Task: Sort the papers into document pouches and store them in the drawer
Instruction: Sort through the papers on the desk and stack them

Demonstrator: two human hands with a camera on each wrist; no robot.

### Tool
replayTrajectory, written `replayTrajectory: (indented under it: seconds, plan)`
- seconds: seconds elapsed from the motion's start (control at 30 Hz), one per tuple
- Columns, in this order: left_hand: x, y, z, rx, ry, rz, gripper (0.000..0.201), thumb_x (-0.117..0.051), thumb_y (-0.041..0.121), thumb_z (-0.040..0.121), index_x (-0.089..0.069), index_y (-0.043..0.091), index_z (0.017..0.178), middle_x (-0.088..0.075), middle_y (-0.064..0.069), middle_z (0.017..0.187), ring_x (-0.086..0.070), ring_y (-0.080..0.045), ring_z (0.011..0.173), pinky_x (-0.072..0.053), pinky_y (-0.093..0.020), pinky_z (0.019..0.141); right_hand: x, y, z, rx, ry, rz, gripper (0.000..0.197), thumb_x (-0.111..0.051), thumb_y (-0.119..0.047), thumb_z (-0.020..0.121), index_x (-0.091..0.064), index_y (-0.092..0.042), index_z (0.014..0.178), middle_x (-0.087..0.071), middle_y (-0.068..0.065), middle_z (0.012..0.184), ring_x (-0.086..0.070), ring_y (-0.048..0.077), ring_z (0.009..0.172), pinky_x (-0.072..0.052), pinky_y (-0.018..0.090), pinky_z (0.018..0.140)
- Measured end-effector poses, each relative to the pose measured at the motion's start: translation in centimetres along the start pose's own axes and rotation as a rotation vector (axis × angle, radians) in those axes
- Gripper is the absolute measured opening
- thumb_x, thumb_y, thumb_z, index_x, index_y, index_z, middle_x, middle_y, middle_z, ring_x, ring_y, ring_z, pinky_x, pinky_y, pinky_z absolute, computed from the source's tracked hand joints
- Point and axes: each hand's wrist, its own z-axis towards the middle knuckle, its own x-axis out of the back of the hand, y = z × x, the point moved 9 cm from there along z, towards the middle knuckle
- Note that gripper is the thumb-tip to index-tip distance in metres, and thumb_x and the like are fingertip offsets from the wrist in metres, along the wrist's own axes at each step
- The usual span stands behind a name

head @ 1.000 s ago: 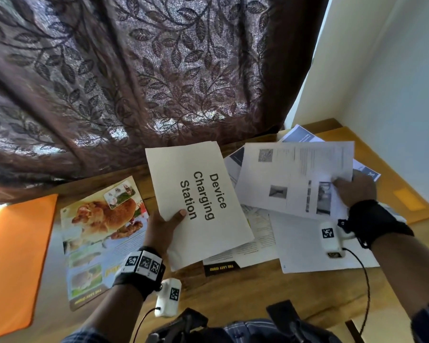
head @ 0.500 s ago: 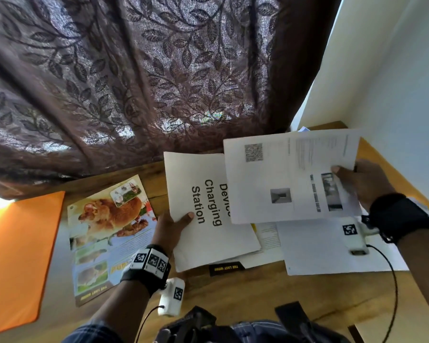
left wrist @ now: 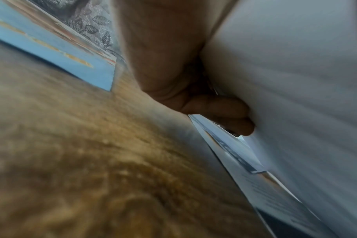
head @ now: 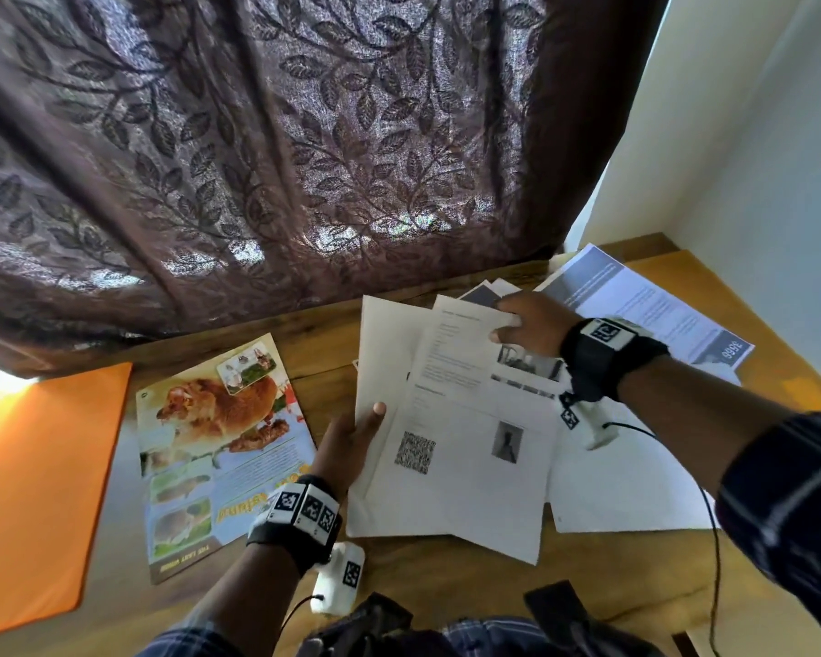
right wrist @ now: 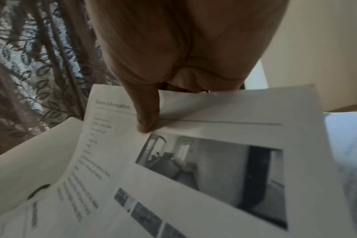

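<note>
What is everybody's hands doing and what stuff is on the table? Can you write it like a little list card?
left hand: grips the cream sheet at its edge
right hand: pinches the printed page with a QR code, lying over the cream sheet
animal flyer: flat on the wooden table, left of the hands
orange pouch: far left
blue-grey leaflet: far right
drawer: not visible

A dark brown curtain point(head: 276, 149) with a woven leaf pattern is hanging behind the wooden surface point(head: 451, 585), daylight glinting through its weave. Beyond the right hand, a pale wall point(head: 759, 149) is meeting the curtain's edge, and bright light is spilling in far left of the left hand
</note>
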Motion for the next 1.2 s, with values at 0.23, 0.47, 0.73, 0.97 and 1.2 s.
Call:
replayTrajectory:
  seconds: [0.23, 0.47, 0.73, 0.97, 1.2]
  plan:
    - [-1.4, 0.7, -1.0, -0.042, -0.069, -0.024, 0.022, -0.067, 0.017, 0.093, -0.067, 0.008, 0.113, -0.078, -0.007, 0.101, -0.076, -0.023, 0.089, -0.062, -0.032, 0.069, -1.5, -4.6, 2.1, 0.04, 0.006, -0.014, 0.048, -0.072, -0.024, 0.088, -0.06, -0.01, 0.132, -0.062, 0.011, 0.133, -0.058, 0.03, 0.12, -0.038, 0.024, 0.084]
    - [-1.4, 0.1, -1.5, 0.011, -0.017, -0.151, 0.018, -0.062, 0.014, 0.096, -0.067, 0.006, 0.112, -0.077, -0.013, 0.102, -0.076, -0.027, 0.086, -0.06, -0.031, 0.065, -0.8, -5.3, 1.5, 0.061, 0.232, -0.057, 0.068, -0.072, -0.035, 0.084, -0.041, -0.031, 0.144, -0.062, 0.003, 0.134, -0.057, 0.026, 0.123, -0.035, 0.039, 0.103]
    - [0.8, -0.2, -1.3, 0.021, 0.108, -0.329, 0.02, -0.061, 0.015, 0.097, -0.068, 0.006, 0.113, -0.076, -0.015, 0.106, -0.073, -0.036, 0.095, -0.058, -0.052, 0.086, -3.9, 1.2, -3.3, -0.218, 0.245, 0.833, 0.047, -0.064, -0.028, 0.093, -0.049, -0.016, 0.137, -0.064, 0.001, 0.129, -0.062, 0.02, 0.116, -0.05, 0.029, 0.086]
    - [0.9, 2.2, -1.5, -0.066, 0.095, -0.35, 0.017, -0.06, 0.003, 0.094, -0.07, 0.011, 0.106, -0.076, -0.015, 0.105, -0.072, -0.039, 0.097, -0.058, -0.053, 0.084, -6.0, -0.6, -5.9, -0.072, 0.125, 0.917, 0.027, -0.059, -0.006, 0.095, -0.067, -0.019, 0.117, -0.072, -0.002, 0.118, -0.067, 0.014, 0.111, -0.05, 0.034, 0.099]
    - [1.5, 7.2, -3.4, -0.3, 0.156, -0.379, 0.03, -0.069, 0.001, 0.087, -0.078, 0.028, 0.096, -0.076, -0.01, 0.108, -0.073, -0.033, 0.095, -0.059, -0.049, 0.08, -3.0, -3.2, -7.6, 0.067, 0.397, 0.908, 0.032, -0.058, -0.019, 0.093, -0.062, -0.019, 0.125, -0.071, -0.001, 0.119, -0.064, 0.014, 0.112, -0.051, 0.04, 0.1]
